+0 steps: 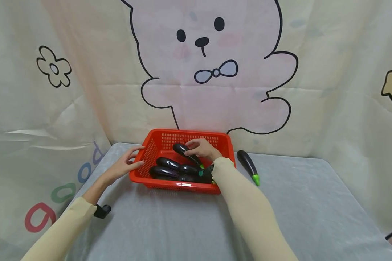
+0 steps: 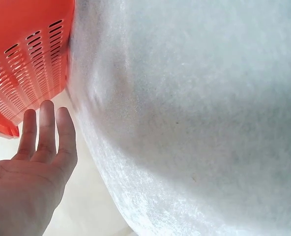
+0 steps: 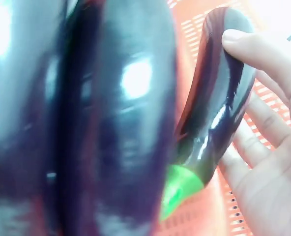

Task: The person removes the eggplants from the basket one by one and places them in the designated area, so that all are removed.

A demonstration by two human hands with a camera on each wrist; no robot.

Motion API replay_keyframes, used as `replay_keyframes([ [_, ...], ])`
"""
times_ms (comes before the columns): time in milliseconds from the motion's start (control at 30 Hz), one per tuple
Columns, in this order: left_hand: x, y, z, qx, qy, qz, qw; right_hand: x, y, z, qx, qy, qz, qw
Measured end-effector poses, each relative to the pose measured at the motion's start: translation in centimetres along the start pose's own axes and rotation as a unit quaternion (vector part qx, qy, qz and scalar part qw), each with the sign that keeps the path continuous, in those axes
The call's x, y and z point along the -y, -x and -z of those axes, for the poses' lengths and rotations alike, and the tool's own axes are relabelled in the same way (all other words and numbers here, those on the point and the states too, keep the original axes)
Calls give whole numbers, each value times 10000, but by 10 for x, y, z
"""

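Inside the red plastic basket (image 1: 186, 186), my right hand (image 1: 202, 148) holds a dark purple eggplant (image 1: 187, 152) between thumb and fingers. In the right wrist view the thumb lies across this eggplant (image 3: 217, 93), whose green stem end points down and left. Several more eggplants (image 1: 164, 171) lie together along the basket's near side, partly hidden by my right forearm. At the basket's left rim is my left hand (image 1: 122, 166), its fingers spread and fairly straight. The left wrist view shows the fingers of that left hand (image 2: 37, 162) extended beside the slotted basket wall (image 2: 32, 54).
One eggplant (image 1: 247, 165) lies on the grey tablecloth (image 1: 170, 224) right of the basket, green end toward me. A curtain (image 1: 313, 119) with a cartoon bear hangs right behind the table. On my left sleeve's cuff sits a small black device (image 1: 102, 211).
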State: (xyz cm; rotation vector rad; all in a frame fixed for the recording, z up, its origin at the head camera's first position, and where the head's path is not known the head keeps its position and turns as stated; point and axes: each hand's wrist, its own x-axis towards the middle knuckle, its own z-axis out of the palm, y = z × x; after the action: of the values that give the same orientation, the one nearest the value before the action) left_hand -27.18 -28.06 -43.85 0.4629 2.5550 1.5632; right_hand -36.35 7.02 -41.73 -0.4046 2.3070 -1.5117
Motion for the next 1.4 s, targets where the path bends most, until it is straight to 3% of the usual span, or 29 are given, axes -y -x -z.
replay_keyframes([
  [267, -3, -1, -1, 6, -25, 85, 10000, 18, 4, 18, -131, -269, 135, 9995],
  [800, -9, -2, -1, 33, -111, 81, 9999, 52, 18, 59, 151, 99, 698, 9974],
  [1167, -12, 0, -1, -31, -138, 154, 9998, 55, 50, 106, 25, -40, 1004, 9949],
  [1400, -7, 1, -1, -39, -89, 104, 9999, 49, 71, 137, -236, -141, 973, 9949],
])
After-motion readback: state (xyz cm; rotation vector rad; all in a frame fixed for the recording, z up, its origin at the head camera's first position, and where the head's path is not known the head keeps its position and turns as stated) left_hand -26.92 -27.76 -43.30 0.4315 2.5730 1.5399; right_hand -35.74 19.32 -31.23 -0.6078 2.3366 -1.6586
